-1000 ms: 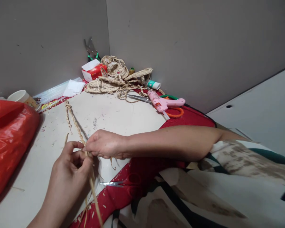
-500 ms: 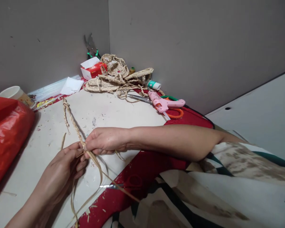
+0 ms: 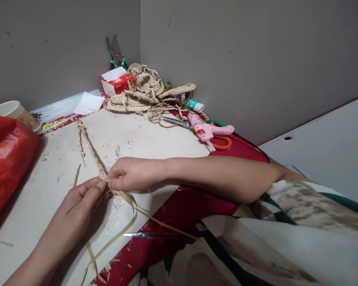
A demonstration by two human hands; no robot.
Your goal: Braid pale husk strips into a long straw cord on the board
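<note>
- I find both hands closed in a fingertip pinch: left hand (image 3: 79,202) and right hand (image 3: 134,174) meet at the near end of a straw-coloured braid (image 3: 91,149), each gripping fibre.
- Step in hand, in my judgement: plaiting at that end. The next move calls for holding the crossing firm and keeping the strands (image 3: 125,196) sorted.
- The braid is narrow and knobbly, stretching across the white worktop (image 3: 146,139); its unworked strands are flat, ribbon-like and curling.
- Near the strands I note thin-bladed small scissors (image 3: 140,235) over red cloth (image 3: 131,258).
- Farther out: rough, plaited coils (image 3: 131,102), a pink glue gun (image 3: 210,129) and a glossy, creased red bag (image 3: 12,159).
</note>
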